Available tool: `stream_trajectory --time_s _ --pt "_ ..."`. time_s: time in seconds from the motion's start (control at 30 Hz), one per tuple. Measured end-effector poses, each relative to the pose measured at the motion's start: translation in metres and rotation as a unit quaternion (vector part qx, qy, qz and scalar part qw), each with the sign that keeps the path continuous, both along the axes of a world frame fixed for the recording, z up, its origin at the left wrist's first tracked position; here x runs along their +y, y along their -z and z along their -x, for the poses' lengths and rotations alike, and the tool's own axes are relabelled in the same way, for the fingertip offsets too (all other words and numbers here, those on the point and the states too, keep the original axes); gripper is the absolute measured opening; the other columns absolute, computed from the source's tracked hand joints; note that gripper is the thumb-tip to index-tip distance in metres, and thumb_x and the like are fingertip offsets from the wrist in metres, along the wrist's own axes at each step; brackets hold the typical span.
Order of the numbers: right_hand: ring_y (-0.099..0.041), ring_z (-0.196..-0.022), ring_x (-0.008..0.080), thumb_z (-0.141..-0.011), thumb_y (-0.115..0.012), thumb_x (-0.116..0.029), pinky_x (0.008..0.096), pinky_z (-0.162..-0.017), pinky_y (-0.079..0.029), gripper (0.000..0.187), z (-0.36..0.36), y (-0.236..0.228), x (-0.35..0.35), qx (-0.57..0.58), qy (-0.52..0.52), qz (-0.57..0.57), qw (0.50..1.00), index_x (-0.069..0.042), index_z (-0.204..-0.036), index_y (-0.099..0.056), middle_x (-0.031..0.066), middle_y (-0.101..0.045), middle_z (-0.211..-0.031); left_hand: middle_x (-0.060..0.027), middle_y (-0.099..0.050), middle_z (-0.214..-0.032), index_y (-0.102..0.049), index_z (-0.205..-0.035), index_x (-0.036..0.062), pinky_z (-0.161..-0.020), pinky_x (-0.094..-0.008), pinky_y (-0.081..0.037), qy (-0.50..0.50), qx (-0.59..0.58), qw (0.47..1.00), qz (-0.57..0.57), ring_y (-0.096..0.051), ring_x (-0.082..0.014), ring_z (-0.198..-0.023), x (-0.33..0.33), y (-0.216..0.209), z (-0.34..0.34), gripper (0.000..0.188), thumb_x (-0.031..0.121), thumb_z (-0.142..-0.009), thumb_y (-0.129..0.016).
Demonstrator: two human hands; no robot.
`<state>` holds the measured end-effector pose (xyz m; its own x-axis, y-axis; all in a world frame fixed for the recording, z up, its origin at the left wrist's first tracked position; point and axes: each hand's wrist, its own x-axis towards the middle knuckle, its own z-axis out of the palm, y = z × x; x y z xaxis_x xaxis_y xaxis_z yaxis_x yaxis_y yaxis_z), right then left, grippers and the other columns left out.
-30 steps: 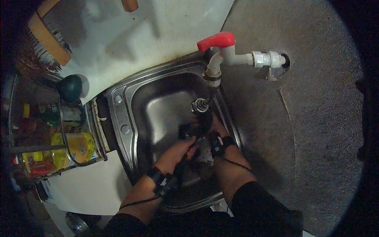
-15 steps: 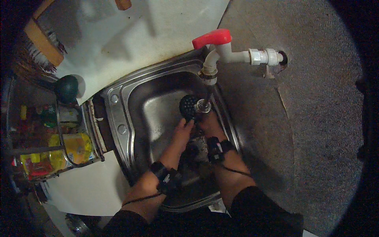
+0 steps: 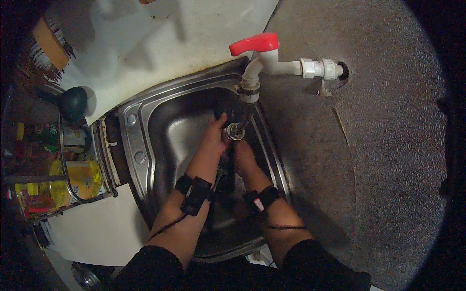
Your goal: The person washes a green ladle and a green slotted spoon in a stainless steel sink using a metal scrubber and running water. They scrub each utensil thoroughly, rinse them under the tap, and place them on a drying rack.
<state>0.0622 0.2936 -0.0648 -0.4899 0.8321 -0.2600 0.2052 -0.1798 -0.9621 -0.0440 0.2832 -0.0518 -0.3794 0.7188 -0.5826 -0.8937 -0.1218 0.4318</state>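
Under the running tap, a black slotted spoon [image 3: 232, 113] with a round, perforated head is over the sink [image 3: 184, 140]. My left hand [image 3: 213, 136] is closed at its head, the thumb lying along the near side. Just below the water, my right hand [image 3: 244, 159] is curled at what looks like the dark handle; its fingers are mostly hidden. Water [image 3: 246, 116] falls from the white tap [image 3: 250, 85] and splashes between the two hands. Dark shapes lie deeper in the basin between my forearms, too dim to name.
The tap's red lever [image 3: 255, 44] sits above the far right of the sink, its pipe entering the grey wall [image 3: 388, 145]. On the left are a wire rack [image 3: 63, 208] with yellow bottles [image 3: 82, 179], a dark green round-headed thing [image 3: 73, 104] and a wooden brush [image 3: 50, 44].
My left hand has moved up and over the spoon's head, which is now partly covered. The right hand has shifted slightly down and left. The whole view has slid a little left.
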Motion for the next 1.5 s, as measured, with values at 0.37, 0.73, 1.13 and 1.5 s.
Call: stream_trajectory --time_s 0.37,0.73,1.13,1.5 --pt "-0.05 -0.083 0.0262 -0.087 -0.04 -0.025 0.0357 -0.07 -0.043 0.029 -0.051 0.047 -0.053 -0.18 -0.103 -0.012 0.978 -0.001 -0.099 -0.052 0.0147 -0.05 -0.094 -0.0081 -0.054 -0.098 -0.045 -0.107 0.0094 -0.068 -0.0344 -0.046 -0.067 -0.016 0.997 -0.042 -0.054 -0.0237 -0.082 -0.01 -0.017 0.019 0.031 0.016 -0.079 -0.059" --pt "-0.051 -0.092 0.0379 -0.088 -0.036 -0.025 0.0433 -0.075 -0.044 0.035 -0.024 -0.026 -0.018 -0.311 -0.101 -0.182 0.928 -0.002 -0.112 -0.047 0.0244 -0.047 -0.108 -0.0077 -0.057 -0.09 -0.048 -0.103 0.0067 -0.072 -0.0348 -0.046 -0.008 -0.01 1.0 0.0 -0.056 -0.0236 -0.081 -0.033 0.024 -0.028 0.026 0.018 -0.081 -0.056" --pt "-0.054 -0.07 0.0286 -0.089 -0.035 -0.036 0.0367 -0.061 -0.044 0.039 -0.066 -0.018 -0.043 -0.258 -0.098 -0.099 0.956 -0.003 -0.103 -0.05 0.0169 -0.056 -0.081 -0.012 -0.058 -0.093 -0.054 -0.095 0.0051 -0.079 -0.0435 -0.043 0.074 -0.172 0.982 -0.004 -0.056 -0.0277 -0.086 -0.033 -0.024 -0.019 0.041 0.043 -0.083 -0.047" --pt "-0.037 -0.048 0.0085 -0.09 -0.031 -0.04 0.0231 -0.043 -0.032 0.035 -0.051 -0.016 -0.036 0.146 -0.065 0.47 0.868 -0.014 -0.083 -0.051 -0.0045 -0.041 -0.057 -0.0079 -0.053 -0.103 -0.045 -0.109 0.0105 -0.07 -0.0351 -0.044 0.132 0.347 0.926 0.072 -0.053 -0.0235 -0.087 -0.058 0.024 -0.025 0.034 0.033 -0.083 -0.051"
